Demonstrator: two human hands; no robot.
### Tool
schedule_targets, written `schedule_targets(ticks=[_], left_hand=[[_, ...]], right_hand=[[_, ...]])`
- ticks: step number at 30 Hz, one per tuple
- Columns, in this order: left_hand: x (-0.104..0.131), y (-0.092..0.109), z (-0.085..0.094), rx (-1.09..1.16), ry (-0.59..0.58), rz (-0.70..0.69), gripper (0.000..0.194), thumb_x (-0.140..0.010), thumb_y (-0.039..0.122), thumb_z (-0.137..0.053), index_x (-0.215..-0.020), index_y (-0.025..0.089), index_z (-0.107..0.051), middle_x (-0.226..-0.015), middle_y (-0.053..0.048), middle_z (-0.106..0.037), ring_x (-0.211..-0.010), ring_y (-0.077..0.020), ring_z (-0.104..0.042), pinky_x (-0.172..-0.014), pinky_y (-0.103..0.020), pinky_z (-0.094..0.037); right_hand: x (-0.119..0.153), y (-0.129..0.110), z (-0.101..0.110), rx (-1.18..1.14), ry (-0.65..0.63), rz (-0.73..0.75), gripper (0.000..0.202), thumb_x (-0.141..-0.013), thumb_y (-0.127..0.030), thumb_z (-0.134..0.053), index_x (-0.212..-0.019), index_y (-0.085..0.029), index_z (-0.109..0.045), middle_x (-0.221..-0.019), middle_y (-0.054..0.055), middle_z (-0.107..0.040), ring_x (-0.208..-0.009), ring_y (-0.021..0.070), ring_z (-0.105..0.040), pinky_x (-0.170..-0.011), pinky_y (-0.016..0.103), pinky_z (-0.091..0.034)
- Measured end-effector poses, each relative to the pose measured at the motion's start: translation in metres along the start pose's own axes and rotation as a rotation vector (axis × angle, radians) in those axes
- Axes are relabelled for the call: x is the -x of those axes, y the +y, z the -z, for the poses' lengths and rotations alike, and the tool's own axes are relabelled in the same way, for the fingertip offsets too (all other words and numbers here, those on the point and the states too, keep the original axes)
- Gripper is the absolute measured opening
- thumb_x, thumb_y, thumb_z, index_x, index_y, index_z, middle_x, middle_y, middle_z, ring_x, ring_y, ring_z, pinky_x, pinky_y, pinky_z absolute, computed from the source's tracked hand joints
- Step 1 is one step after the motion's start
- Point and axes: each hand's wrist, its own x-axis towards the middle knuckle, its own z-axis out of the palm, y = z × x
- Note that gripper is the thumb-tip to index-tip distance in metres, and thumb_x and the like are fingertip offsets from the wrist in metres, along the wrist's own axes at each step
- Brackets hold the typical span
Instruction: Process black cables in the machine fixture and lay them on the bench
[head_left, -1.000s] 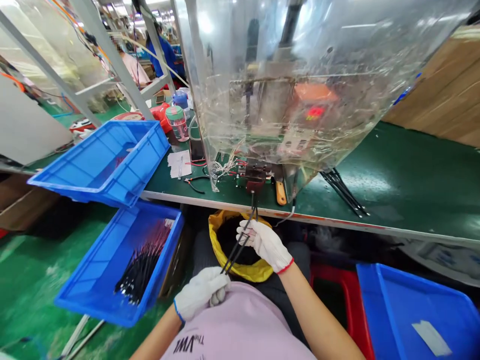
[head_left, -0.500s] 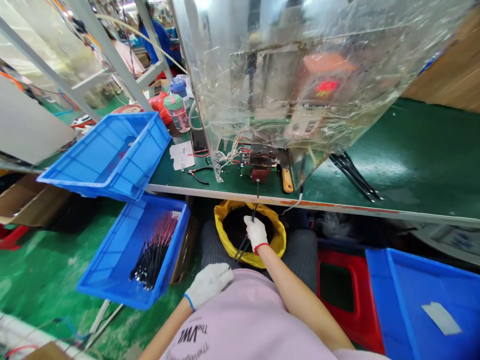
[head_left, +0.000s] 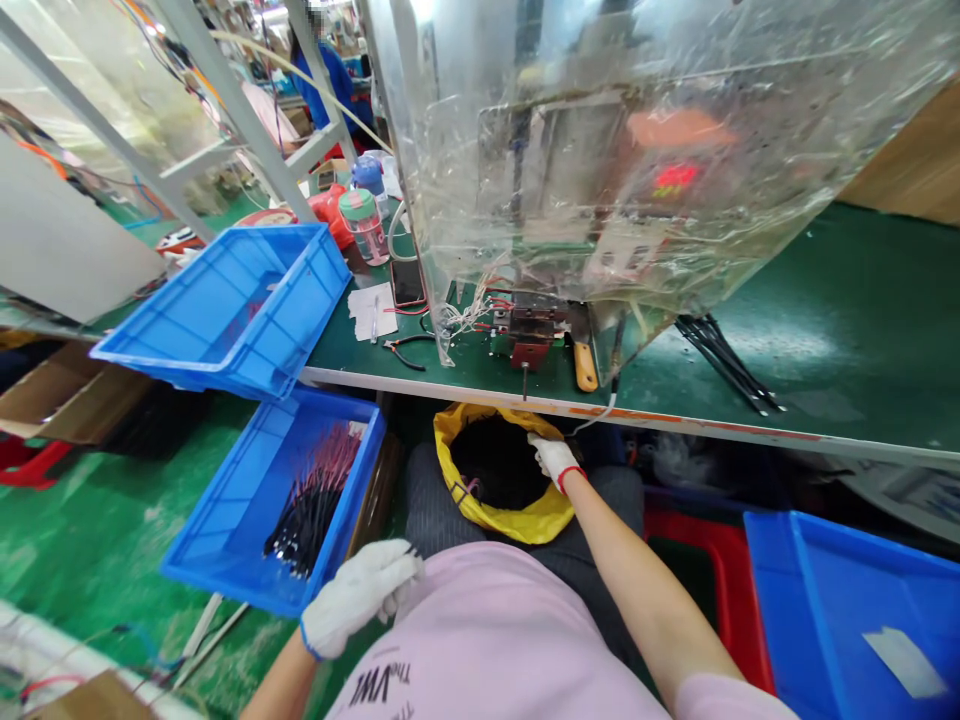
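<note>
My right hand (head_left: 553, 458), in a white glove with a red cuff, reaches in over the right rim of a yellow bag (head_left: 517, 525) between my legs. Its fingers look apart and nothing shows in them. A dark inside fills the bag's mouth. My left hand (head_left: 364, 595), gloved with a blue cuff, hovers beside my shirt, fingers loosely bent and apart, holding nothing visible. To its left, a lower blue bin (head_left: 217, 540) contains a bunch of black sleeved wires (head_left: 304, 525) with reddish ends. A small machine (head_left: 529, 335) stands at the table edge.
A plastic sheet (head_left: 525, 190) hangs over the machine. On the green table (head_left: 832, 350) lie black cables (head_left: 731, 365), a wooden-handled scraper (head_left: 585, 368), pliers (head_left: 405, 353) and a phone (head_left: 407, 283). Another blue bin (head_left: 225, 300) sits left; a blue tray (head_left: 847, 610) stands right.
My right hand has moved right to the bag's rim, and the dark strands it held no longer show. My left hand has shifted left and down, its fingers opening out.
</note>
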Motion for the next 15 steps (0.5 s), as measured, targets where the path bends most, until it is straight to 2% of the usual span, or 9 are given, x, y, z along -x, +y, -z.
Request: schedule_targets(ticks=[2, 4, 6, 9, 12, 15], left_hand=[[0.005, -0.001, 0.012, 0.023, 0.064, -0.026, 0.045, -0.081, 0.059, -0.052, -0.090, 0.015, -0.061, -0.065, 0.001, -0.054, -0.055, -0.0109, -0.048, -0.050, -0.023, -0.036], [0.007, -0.008, 0.028, 0.071, 0.191, -0.055, 0.049, -0.078, 0.059, -0.055, -0.094, 0.014, -0.063, -0.070, 0.000, -0.057, -0.059, -0.0113, -0.050, -0.053, -0.023, -0.039], [0.005, -0.022, 0.045, 0.143, 0.319, -0.082, 0.053, -0.075, 0.061, -0.059, -0.096, 0.013, -0.063, -0.071, 0.000, -0.058, -0.061, -0.0112, -0.051, -0.055, -0.023, -0.040], [0.001, -0.053, 0.069, 0.203, 0.486, -0.087, 0.055, -0.072, 0.064, -0.060, -0.093, 0.014, -0.062, -0.067, 0.002, -0.057, -0.057, -0.0107, -0.049, -0.053, -0.022, -0.039], [0.001, -0.088, 0.087, 0.064, 0.640, 0.022, 0.050, -0.077, 0.064, -0.051, -0.091, 0.017, -0.060, -0.071, -0.001, -0.062, -0.063, -0.0155, -0.057, -0.060, -0.026, -0.047], [0.004, -0.117, 0.099, -0.209, 0.778, 0.124, 0.035, -0.078, 0.051, -0.050, -0.090, 0.020, -0.062, -0.091, -0.008, -0.069, -0.088, -0.0247, -0.065, -0.081, -0.037, -0.051]], right_hand=[[0.004, 0.009, 0.000, 0.167, -0.098, 0.047, 0.038, -0.086, -0.051, -0.053, -0.075, -0.015, -0.061, -0.051, -0.001, -0.051, -0.042, 0.0111, -0.047, -0.045, 0.024, -0.038], [0.011, 0.018, -0.005, 0.328, -0.166, 0.129, 0.038, -0.085, -0.051, -0.055, -0.071, -0.016, -0.062, -0.059, 0.003, -0.058, -0.054, 0.0149, -0.057, -0.057, 0.026, -0.044], [0.020, 0.026, -0.013, 0.462, -0.174, 0.226, 0.035, -0.088, -0.046, -0.052, -0.074, -0.016, -0.064, -0.072, 0.006, -0.065, -0.073, 0.0190, -0.063, -0.073, 0.029, -0.046], [0.032, 0.036, -0.026, 0.614, -0.143, 0.344, 0.036, -0.094, -0.035, -0.040, -0.081, -0.015, -0.066, -0.092, 0.013, -0.068, -0.096, 0.0243, -0.063, -0.090, 0.032, -0.042], [0.040, 0.041, -0.032, 0.704, -0.111, 0.402, 0.037, -0.094, -0.023, -0.032, -0.094, -0.015, -0.068, -0.103, 0.014, -0.069, -0.103, 0.0244, -0.063, -0.094, 0.032, -0.041], [0.046, 0.040, -0.030, 0.731, -0.084, 0.438, 0.041, -0.087, -0.011, -0.035, -0.116, -0.018, -0.063, -0.117, 0.009, -0.067, -0.109, 0.0202, -0.062, -0.095, 0.028, -0.041]])
